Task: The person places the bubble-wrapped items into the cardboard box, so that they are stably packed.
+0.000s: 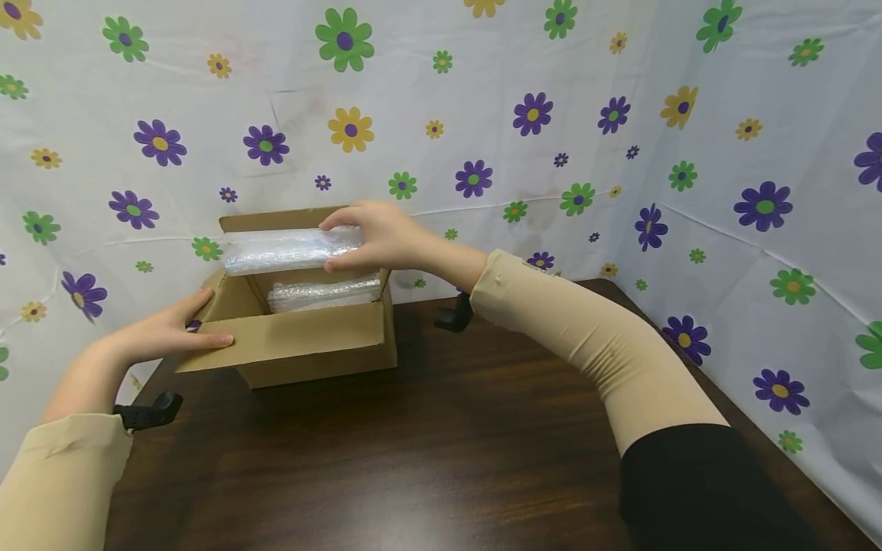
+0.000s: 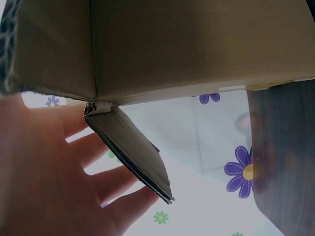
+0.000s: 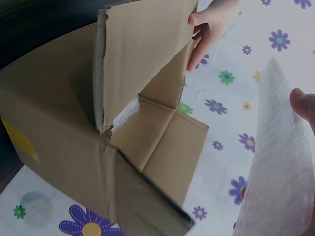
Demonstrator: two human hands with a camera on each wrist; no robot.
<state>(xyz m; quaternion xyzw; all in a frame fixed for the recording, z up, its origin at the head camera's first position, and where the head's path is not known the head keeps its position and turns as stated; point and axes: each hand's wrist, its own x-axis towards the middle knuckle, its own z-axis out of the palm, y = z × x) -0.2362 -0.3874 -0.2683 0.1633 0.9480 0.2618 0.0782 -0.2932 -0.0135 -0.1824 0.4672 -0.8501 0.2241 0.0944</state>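
Note:
An open cardboard box (image 1: pixel 317 367) stands on the table near the wall cloth, its flaps spread. My left hand (image 1: pixel 161 333) grips the flaps at the box's left front corner, thumb on the front flap (image 1: pixel 303 334). In the left wrist view the fingers lie behind a side flap (image 2: pixel 135 147). My right hand (image 1: pixel 386 239) holds one end of a long bubble-wrapped bundle (image 1: pixel 282 251) above the box opening; what the wrap covers cannot be made out. Another bubble-wrapped bundle (image 1: pixel 324 294) lies inside the box. The right wrist view shows the held bundle (image 3: pixel 280 162) apart from the box.
The dark wooden table (image 1: pixel 413 451) extends in front of the box and to its right. A white cloth with flower prints (image 1: pixel 441 153) hangs behind and along the right side. Yellow tape (image 3: pixel 19 139) marks the box's outside.

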